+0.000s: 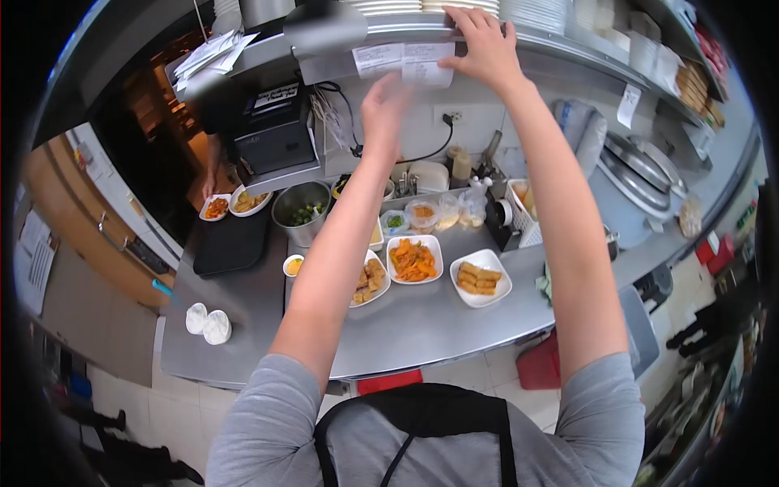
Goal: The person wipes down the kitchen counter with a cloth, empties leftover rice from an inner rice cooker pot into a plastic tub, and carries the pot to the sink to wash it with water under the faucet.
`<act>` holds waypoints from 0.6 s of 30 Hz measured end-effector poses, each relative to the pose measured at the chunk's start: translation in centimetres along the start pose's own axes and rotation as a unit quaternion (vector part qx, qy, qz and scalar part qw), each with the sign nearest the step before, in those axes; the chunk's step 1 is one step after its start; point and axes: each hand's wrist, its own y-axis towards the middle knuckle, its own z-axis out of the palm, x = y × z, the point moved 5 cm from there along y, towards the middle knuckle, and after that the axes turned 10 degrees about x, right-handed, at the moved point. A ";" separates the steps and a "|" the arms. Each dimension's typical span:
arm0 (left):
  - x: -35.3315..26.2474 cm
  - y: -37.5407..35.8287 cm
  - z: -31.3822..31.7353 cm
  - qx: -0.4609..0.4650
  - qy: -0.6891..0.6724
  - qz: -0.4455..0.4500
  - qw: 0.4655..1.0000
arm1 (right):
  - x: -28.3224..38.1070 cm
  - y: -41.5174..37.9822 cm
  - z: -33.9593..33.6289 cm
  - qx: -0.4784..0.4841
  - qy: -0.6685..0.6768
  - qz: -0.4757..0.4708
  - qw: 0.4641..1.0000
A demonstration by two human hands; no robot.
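My right hand (485,50) is raised to the metal shelf edge (552,36), its fingers spread over the edge and the thumb beside a paper order ticket (428,62). Just below a second ticket (378,58) is my left hand (385,114), smeared by motion, so its fingers cannot be read. Below my arms, the steel counter (406,329) bears a white bowl of orange saucy food (414,260) and a square dish of fried rolls (479,278). My left forearm partly hides a plate of browned pieces (371,280).
A steel pot of greens (300,213), a black tray (233,243) and two white cups (208,323) stand at left. Another person's hand (209,188) touches a dish of orange food (215,208) by the printer (276,142). Metal lids (641,174) lean at right.
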 end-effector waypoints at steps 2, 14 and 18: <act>0.6 1.2 0.2 -0.008 -0.037 -0.008 0.999 | -1.8 0.4 2.3 0.001 0.009 0.008 1.000; -0.2 2.3 2.4 -0.105 -0.049 0.015 0.993 | -1.9 0.0 1.9 -0.023 0.072 0.020 0.997; 0.4 1.8 1.7 -0.090 -0.112 0.037 0.989 | -2.0 -0.1 1.9 -0.028 0.079 0.016 0.996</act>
